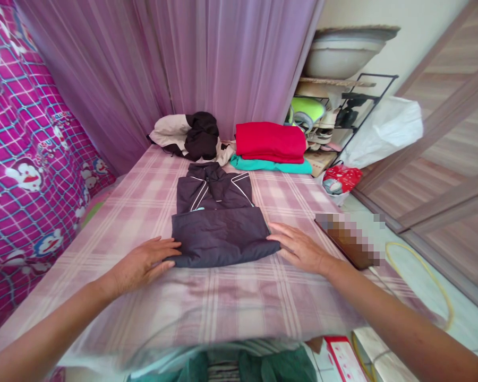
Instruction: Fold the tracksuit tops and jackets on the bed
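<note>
A dark jacket (223, 233) with white piping lies on the plaid-covered table, its lower part folded up over the body and its collar toward the curtain. My left hand (151, 261) rests at the jacket's left lower corner, fingers stretched out, the tips touching the fabric. At the opposite lower corner, my right hand (297, 248) lies with its fingers extended and apart, the tips on the jacket's edge. Neither hand visibly grips the cloth.
Behind the jacket are a black-and-grey garment bundle (187, 135) and folded red cloth (270, 143) on teal cloth (279, 166). A partly blurred dark device (342, 241) lies at the right edge. A rack (376, 103) stands beyond; a purple curtain (223, 63) hangs behind.
</note>
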The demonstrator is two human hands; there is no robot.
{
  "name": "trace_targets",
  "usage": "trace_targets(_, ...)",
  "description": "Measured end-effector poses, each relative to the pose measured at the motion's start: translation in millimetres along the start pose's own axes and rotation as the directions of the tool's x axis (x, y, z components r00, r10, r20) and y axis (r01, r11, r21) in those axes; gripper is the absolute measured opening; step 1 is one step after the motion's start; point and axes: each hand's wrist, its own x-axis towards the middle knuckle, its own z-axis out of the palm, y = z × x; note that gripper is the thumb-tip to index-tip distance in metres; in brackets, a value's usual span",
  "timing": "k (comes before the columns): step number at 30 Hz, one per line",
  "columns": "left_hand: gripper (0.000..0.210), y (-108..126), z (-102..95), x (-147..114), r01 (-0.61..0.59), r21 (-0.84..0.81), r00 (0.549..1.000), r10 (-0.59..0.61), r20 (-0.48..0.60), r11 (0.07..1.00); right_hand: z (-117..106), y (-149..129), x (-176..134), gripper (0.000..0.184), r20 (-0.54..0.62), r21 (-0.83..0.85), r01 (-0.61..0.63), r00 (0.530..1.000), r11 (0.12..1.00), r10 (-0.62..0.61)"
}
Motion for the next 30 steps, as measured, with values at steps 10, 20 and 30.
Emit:
trace_targets(10,0.051,29,-64.2,0,0.198,-0.372,0.955,-0.263,-0.133,0.907,-57,-46,16,0.035,-0.057,0.143,-0.212,0.973,0.967,0.222)
trace_targets(20,0.055,-36,-101.5,134,0.501,-0.579,0.674,-0.71,-0.206,0.644,-43,26,171,0.05,-0.291,0.23,-0.552,0.747,0.802,0.598)
trace_targets(30,0.057,-48,-24.0,155,0.503,-0.028,0.736,-0.445,-0.509,0.864,31,18,173,0.056,-0.312,0.078,-0.55,0.779,0.831,0.545)
